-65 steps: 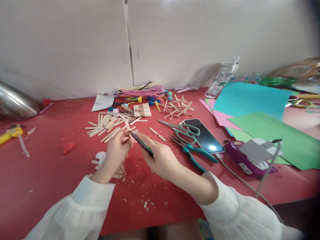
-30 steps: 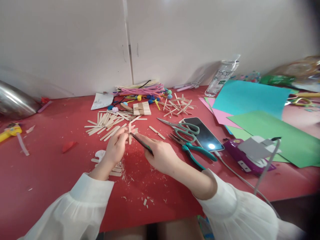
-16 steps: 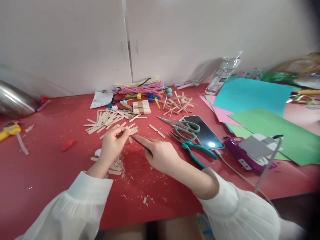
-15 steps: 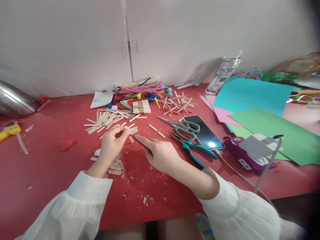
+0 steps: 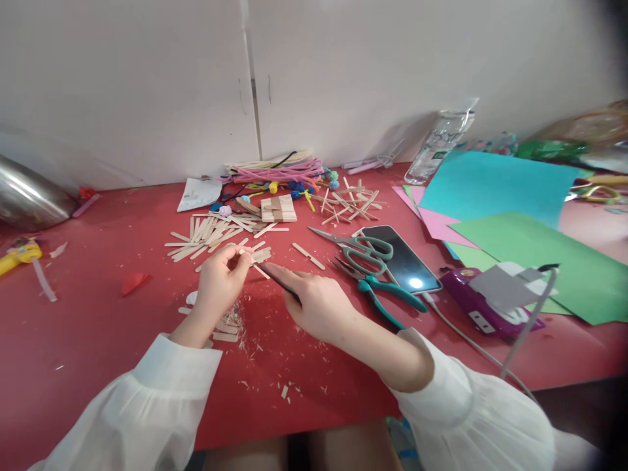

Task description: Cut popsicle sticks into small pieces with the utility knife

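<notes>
My left hand (image 5: 220,282) pinches a thin wooden craft stick (image 5: 258,269) just above the red table (image 5: 98,327). My right hand (image 5: 314,302) grips a dark utility knife (image 5: 277,280) with its tip against that stick. Wood shavings (image 5: 275,366) and short cut stick pieces (image 5: 223,330) lie under and in front of my hands. A loose pile of craft sticks (image 5: 203,237) lies just beyond my left hand.
Scissors (image 5: 360,252), teal pliers (image 5: 385,296) and a phone (image 5: 403,260) lie right of my hands. A purple glue gun (image 5: 483,302) with its cable, coloured paper sheets (image 5: 495,190), a plastic bottle (image 5: 439,145), pipe cleaners (image 5: 277,173) and a metal bowl (image 5: 27,199) ring the table.
Both hands have lowered slightly toward the table and drifted a little left. The knife tip stays at the stick, which now angles down to the right from my left fingers.
</notes>
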{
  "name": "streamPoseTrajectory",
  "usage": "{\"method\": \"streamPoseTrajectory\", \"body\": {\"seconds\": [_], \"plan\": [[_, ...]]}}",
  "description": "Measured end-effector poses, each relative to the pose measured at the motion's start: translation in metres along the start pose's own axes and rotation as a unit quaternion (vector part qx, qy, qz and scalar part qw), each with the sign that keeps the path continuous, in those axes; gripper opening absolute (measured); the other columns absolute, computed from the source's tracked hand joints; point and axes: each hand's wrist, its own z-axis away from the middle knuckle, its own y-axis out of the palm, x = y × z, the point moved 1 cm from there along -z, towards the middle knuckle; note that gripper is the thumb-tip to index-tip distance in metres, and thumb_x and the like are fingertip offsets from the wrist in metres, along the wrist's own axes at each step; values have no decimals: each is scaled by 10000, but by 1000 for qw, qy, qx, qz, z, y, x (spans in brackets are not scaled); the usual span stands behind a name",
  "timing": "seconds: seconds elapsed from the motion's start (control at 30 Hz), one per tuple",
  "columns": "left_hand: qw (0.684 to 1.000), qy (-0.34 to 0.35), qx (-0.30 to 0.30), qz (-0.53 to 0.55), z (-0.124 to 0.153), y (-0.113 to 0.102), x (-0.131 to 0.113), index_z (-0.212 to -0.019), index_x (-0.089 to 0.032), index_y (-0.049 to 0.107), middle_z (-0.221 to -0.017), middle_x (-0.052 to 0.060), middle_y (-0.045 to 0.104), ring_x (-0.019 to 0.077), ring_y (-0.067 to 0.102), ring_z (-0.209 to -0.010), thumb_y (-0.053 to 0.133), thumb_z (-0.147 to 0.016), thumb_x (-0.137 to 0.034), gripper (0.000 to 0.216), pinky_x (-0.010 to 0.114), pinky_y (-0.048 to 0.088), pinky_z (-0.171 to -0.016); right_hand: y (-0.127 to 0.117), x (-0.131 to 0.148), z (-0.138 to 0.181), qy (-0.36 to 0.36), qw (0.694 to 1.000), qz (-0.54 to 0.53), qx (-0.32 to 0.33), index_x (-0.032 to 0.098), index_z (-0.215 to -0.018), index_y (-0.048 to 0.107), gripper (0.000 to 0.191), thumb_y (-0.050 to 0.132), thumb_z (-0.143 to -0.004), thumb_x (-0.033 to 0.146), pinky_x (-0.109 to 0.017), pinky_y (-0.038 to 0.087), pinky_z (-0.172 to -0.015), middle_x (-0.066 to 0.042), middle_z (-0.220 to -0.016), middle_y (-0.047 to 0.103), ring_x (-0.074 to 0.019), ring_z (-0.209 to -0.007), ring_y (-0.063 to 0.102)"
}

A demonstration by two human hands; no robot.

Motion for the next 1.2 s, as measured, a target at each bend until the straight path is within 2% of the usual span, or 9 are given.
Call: {"method": "streamPoseTrajectory", "body": {"seconds": [0.43, 0.83, 1.2], "plan": [[999, 42, 4, -3, 1, 1, -1, -752, -184, 617, -747, 21, 680, 160, 616, -679, 478, -790, -332, 206, 230, 466, -665, 3, 2, 1, -2, 1000, 3, 22, 225, -1373, 340, 579, 388, -806, 119, -250, 446, -643, -73, -1004, 675, -188, -794, 645], [999, 47, 2, -19, 2, 1, -3, -766, -181, 624, -744, 23, 681, 160, 612, -675, 477, -797, -325, 209, 223, 463, -661, 3, 10, 4, 1, 994, 101, 43, 210, -1400, 286, 598, 367, -813, 128, -266, 434, -526, -94, -926, 665, -195, -651, 637], [998, 69, 4, -6, 2, 2, -2, -737, -172, 618, -742, 15, 680, 143, 617, -676, 478, -804, -293, 196, 205, 466, -656, 1, 16, 4, 10, 983, 169, 74, 214, -1417, 227, 644, 385, -800, 117, -260, 447, -502, -93, -917, 646, -198, -651, 647]]}}
